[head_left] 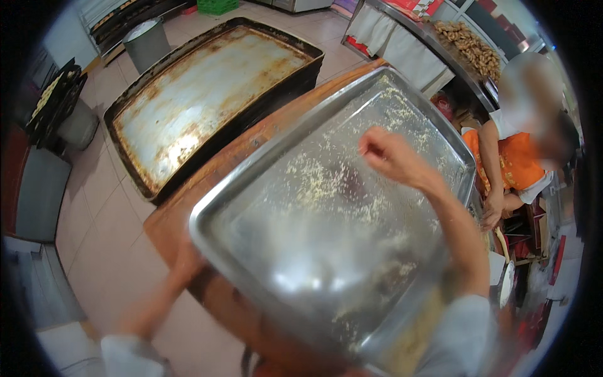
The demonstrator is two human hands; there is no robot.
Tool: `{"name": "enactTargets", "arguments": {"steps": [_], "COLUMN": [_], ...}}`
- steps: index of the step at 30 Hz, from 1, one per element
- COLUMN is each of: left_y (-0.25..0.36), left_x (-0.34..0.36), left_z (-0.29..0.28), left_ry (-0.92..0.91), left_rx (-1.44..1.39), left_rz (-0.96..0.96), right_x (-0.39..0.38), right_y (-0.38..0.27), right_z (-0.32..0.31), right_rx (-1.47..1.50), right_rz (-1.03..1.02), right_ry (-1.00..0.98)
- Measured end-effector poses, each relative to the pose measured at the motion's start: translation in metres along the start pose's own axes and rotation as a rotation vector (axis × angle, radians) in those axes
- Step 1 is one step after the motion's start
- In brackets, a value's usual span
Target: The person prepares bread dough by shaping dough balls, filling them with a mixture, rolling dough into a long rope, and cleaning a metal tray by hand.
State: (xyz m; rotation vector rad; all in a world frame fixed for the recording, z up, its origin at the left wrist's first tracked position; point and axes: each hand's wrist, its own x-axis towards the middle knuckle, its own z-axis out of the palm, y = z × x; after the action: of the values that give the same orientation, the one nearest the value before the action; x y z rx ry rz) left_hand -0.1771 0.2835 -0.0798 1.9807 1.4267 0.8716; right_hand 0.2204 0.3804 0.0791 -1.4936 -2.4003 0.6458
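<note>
A large shallow metal tray [264, 235] fills the middle, reaching over a wooden tabletop [251, 141]. Pale flakes or grains [320, 182] lie scattered on it, thickest around the centre and far corner. My left hand [187, 254] is at the tray's left corner and seems to grip the rim; it is blurred, and its fingers are mostly hidden by the tray. Over the tray's far half hovers my right hand [392, 157], fingers curled into a loose fist. Whatever lies inside that fist is hidden.
Beyond the tabletop's left edge stands a stained, dark-rimmed baking tray [207, 94]. Grey bins [147, 44] stand on the tiled floor [94, 207]. At the right, a person in an orange apron [521, 163] works close by. Brown twisted pastries [468, 47] lie heaped on a far counter.
</note>
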Motion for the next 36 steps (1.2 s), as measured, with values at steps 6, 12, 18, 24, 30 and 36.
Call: {"name": "enactTargets", "arguments": {"steps": [6, 12, 18, 24, 30, 36], "left_y": [0.018, 0.065, 0.078, 0.023, 0.026, 0.024], "left_x": [0.003, 0.011, 0.011, 0.003, 0.006, -0.002], "left_z": [-0.001, -0.015, -0.022, -0.015, -0.010, -0.009], "left_ry": [-0.012, 0.042, 0.282, 0.194, 0.146, 0.144], "left_rx": [-0.296, 0.266, 0.725, 0.547, 0.391, 0.329], "left_rz": [-0.166, -0.116, 0.116, 0.280, 0.193, 0.127], "right_x": [-0.045, -0.125, -0.260, -0.407, -0.422, -0.413], "right_y": [-0.028, -0.008, 0.010, 0.059, 0.095, 0.107], "right_z": [-0.005, 0.019, -0.061, -0.045, 0.029, 0.028], "right_rx": [-0.094, -0.401, 0.101, -0.148, -0.030, 0.190], "right_rz": [0.167, -0.168, 0.553, 0.810, 0.874, 0.882], "right_ry": [0.160, 0.223, 0.528, 0.219, 0.336, 0.332]}}
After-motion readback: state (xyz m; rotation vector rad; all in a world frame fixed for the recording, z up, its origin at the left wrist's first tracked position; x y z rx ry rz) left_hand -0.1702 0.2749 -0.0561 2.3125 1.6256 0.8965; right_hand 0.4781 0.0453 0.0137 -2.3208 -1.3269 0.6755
